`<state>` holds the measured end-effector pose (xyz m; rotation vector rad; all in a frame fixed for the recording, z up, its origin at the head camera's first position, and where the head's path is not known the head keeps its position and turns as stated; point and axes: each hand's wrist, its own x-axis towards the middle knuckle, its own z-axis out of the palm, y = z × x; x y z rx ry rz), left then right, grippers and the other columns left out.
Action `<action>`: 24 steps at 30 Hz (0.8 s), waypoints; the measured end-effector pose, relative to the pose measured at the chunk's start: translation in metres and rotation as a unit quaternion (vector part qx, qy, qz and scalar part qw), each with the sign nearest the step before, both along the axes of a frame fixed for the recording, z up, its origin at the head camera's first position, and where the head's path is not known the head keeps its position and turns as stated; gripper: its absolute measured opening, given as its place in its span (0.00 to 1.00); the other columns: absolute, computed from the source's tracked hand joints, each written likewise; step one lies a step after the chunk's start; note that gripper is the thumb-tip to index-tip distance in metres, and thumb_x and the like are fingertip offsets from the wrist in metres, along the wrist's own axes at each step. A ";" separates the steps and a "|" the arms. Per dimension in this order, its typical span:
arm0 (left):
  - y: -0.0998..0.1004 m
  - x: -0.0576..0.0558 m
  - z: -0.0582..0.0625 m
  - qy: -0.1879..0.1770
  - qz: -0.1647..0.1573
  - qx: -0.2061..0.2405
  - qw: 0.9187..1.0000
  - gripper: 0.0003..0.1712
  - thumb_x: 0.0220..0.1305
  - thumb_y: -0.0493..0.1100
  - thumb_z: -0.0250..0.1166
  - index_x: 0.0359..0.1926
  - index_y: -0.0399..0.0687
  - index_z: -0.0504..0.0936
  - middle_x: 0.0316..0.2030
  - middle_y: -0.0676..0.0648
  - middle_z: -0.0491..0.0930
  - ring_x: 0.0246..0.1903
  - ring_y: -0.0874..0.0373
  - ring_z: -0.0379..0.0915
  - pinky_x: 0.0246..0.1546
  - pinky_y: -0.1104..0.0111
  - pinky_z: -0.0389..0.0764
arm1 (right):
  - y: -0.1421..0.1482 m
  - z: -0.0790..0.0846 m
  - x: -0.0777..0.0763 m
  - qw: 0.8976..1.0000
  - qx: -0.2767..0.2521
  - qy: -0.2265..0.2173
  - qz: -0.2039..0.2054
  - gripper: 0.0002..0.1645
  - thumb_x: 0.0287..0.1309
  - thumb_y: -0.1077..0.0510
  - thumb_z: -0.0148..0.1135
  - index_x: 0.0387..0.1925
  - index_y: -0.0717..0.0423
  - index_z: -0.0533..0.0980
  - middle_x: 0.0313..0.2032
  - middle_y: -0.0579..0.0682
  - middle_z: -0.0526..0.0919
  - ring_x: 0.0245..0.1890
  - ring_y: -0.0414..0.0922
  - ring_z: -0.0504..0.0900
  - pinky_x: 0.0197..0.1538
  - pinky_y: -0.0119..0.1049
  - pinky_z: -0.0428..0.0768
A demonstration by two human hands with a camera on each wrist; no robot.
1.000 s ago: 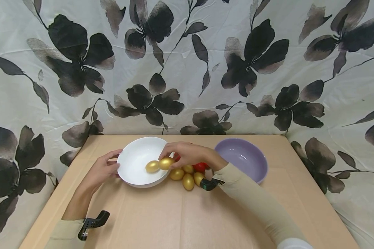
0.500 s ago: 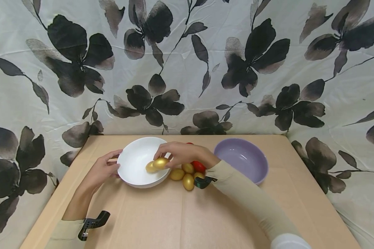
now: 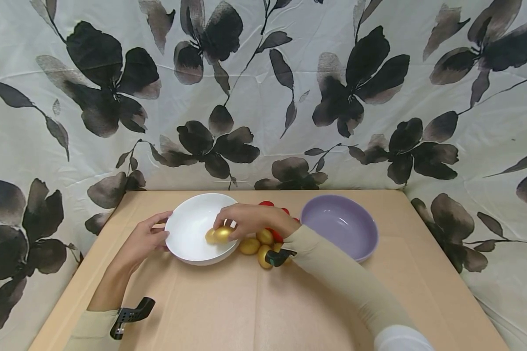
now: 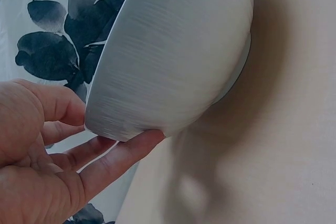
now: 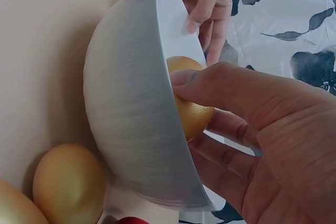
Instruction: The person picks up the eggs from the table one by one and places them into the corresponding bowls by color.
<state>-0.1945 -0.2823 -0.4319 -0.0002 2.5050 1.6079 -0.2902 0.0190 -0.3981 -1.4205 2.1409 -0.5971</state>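
Right hand [image 3: 250,220] pinches gold egg [image 3: 223,234] inside white bowl [image 3: 189,222]; left hand [image 3: 145,239] grips bowl rim, steadying it against tipping.

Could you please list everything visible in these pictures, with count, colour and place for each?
Round white bowl: one, white, left of centre on the table.
Gold eggs in the white bowl: two, gold; one lies inside, one is held over it.
Gold eggs on the table: at least three, gold, between the bowls; the sleeve hides part of the heap.
Red eggs: several, red, behind the gold ones; count unclear.
Round lilac bowl: one, lilac, right of centre.
Tan table: one.
Floral cloth: white with dark flowers, behind.
Left hand: holds the white bowl's rim.
Right hand: fingers pinch a gold egg.
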 end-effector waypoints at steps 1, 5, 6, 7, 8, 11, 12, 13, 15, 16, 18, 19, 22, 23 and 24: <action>0.000 0.000 0.000 0.000 0.000 0.000 1.000 0.35 0.73 0.31 0.53 0.78 0.39 0.57 0.69 0.28 0.60 0.55 0.36 0.75 0.41 0.58 0.89 | -0.002 -0.001 -0.001 1.000 0.004 0.004 0.002 0.22 0.62 0.64 0.68 0.58 0.54 0.79 0.55 0.44 0.81 0.53 0.39 0.80 0.61 0.34 0.79; 0.000 0.000 0.000 -0.001 0.000 -0.001 1.000 0.35 0.73 0.31 0.53 0.78 0.39 0.56 0.69 0.28 0.60 0.57 0.34 0.74 0.41 0.58 0.89 | -0.009 -0.006 -0.003 1.000 0.021 0.018 0.011 0.21 0.62 0.63 0.67 0.58 0.53 0.79 0.54 0.42 0.81 0.52 0.37 0.80 0.62 0.31 0.78; 0.000 0.000 0.000 -0.001 0.000 -0.002 1.000 0.35 0.73 0.31 0.53 0.78 0.39 0.56 0.70 0.28 0.60 0.57 0.34 0.74 0.42 0.57 0.88 | -0.011 -0.007 -0.003 0.999 0.026 0.019 0.013 0.21 0.63 0.63 0.67 0.58 0.53 0.79 0.53 0.42 0.81 0.52 0.37 0.79 0.62 0.30 0.77; 0.000 0.000 0.000 -0.002 0.000 -0.002 1.000 0.35 0.73 0.31 0.53 0.78 0.39 0.56 0.70 0.28 0.60 0.58 0.34 0.74 0.42 0.57 0.88 | -0.013 -0.008 -0.004 0.999 0.030 0.022 0.014 0.21 0.63 0.63 0.67 0.58 0.53 0.79 0.53 0.42 0.81 0.52 0.37 0.79 0.62 0.30 0.77; 0.000 0.000 0.000 -0.002 0.000 -0.003 1.000 0.35 0.73 0.31 0.53 0.78 0.40 0.56 0.70 0.28 0.60 0.58 0.33 0.74 0.43 0.56 0.88 | -0.014 -0.008 -0.004 0.999 0.034 0.024 0.014 0.21 0.63 0.62 0.67 0.58 0.53 0.79 0.53 0.42 0.82 0.52 0.37 0.79 0.61 0.29 0.77; 0.000 0.000 0.000 -0.003 0.000 -0.003 1.000 0.35 0.73 0.31 0.53 0.78 0.40 0.56 0.70 0.28 0.60 0.58 0.33 0.73 0.44 0.54 0.88 | -0.017 -0.010 -0.004 0.998 0.048 0.030 0.015 0.21 0.62 0.61 0.68 0.57 0.51 0.79 0.51 0.41 0.82 0.51 0.38 0.78 0.60 0.27 0.76; 0.000 0.000 0.000 -0.003 0.000 -0.003 1.000 0.35 0.73 0.32 0.53 0.78 0.40 0.56 0.70 0.28 0.60 0.58 0.33 0.74 0.44 0.54 0.88 | -0.018 -0.010 -0.003 0.998 0.052 0.031 0.015 0.21 0.62 0.61 0.69 0.57 0.51 0.79 0.51 0.41 0.82 0.51 0.38 0.78 0.60 0.27 0.76; 0.000 -0.001 -0.001 -0.003 0.000 -0.002 1.000 0.35 0.73 0.31 0.53 0.78 0.40 0.56 0.70 0.28 0.60 0.58 0.33 0.74 0.44 0.54 0.88 | -0.019 -0.010 -0.003 0.998 0.056 0.031 0.015 0.21 0.62 0.60 0.69 0.57 0.51 0.79 0.51 0.41 0.82 0.52 0.38 0.78 0.61 0.27 0.76; 0.000 0.000 0.000 -0.003 0.000 -0.001 1.000 0.35 0.73 0.31 0.53 0.78 0.40 0.56 0.70 0.28 0.60 0.57 0.33 0.74 0.44 0.54 0.88 | -0.020 -0.011 -0.002 0.998 0.061 0.028 0.016 0.21 0.62 0.60 0.69 0.57 0.51 0.79 0.51 0.41 0.82 0.52 0.38 0.78 0.62 0.28 0.76; -0.001 0.000 0.000 -0.003 0.000 -0.001 1.000 0.35 0.73 0.31 0.53 0.78 0.40 0.56 0.70 0.28 0.60 0.57 0.33 0.74 0.43 0.54 0.88 | -0.020 -0.011 -0.001 0.998 0.063 0.025 0.013 0.21 0.62 0.60 0.69 0.57 0.51 0.79 0.51 0.41 0.82 0.52 0.38 0.77 0.62 0.29 0.76; -0.001 0.000 0.000 -0.004 0.000 -0.001 1.000 0.35 0.73 0.31 0.53 0.78 0.40 0.56 0.70 0.28 0.60 0.57 0.33 0.74 0.43 0.55 0.88 | -0.020 -0.011 0.001 0.997 0.068 0.020 0.008 0.21 0.62 0.60 0.69 0.56 0.51 0.80 0.51 0.41 0.82 0.53 0.39 0.77 0.63 0.30 0.76; -0.001 0.000 0.000 -0.005 0.000 -0.001 1.000 0.35 0.73 0.31 0.53 0.78 0.40 0.56 0.70 0.28 0.60 0.58 0.32 0.74 0.43 0.56 0.88 | -0.020 -0.011 0.002 0.997 0.071 0.019 0.005 0.21 0.62 0.60 0.69 0.56 0.50 0.80 0.51 0.41 0.82 0.53 0.39 0.77 0.62 0.30 0.76; -0.002 0.001 0.000 -0.005 0.000 -0.001 1.000 0.35 0.73 0.31 0.53 0.78 0.40 0.56 0.70 0.28 0.60 0.58 0.32 0.73 0.43 0.57 0.88 | -0.020 -0.011 0.004 0.996 0.081 0.027 0.000 0.21 0.62 0.59 0.70 0.56 0.50 0.80 0.50 0.41 0.82 0.53 0.39 0.77 0.60 0.27 0.75; -0.002 0.001 0.000 -0.006 0.000 -0.001 1.000 0.36 0.73 0.31 0.53 0.78 0.41 0.56 0.70 0.28 0.59 0.58 0.32 0.73 0.42 0.57 0.88 | -0.021 -0.011 0.005 0.996 0.083 0.026 -0.001 0.21 0.62 0.59 0.70 0.56 0.50 0.80 0.50 0.42 0.83 0.52 0.40 0.77 0.60 0.26 0.75; -0.002 0.001 0.000 -0.006 0.000 0.000 1.000 0.36 0.73 0.31 0.53 0.78 0.41 0.56 0.70 0.28 0.60 0.58 0.32 0.73 0.42 0.57 0.88 | -0.020 -0.011 0.005 0.996 0.084 0.023 -0.004 0.21 0.62 0.59 0.70 0.57 0.51 0.80 0.50 0.42 0.83 0.52 0.40 0.77 0.60 0.26 0.75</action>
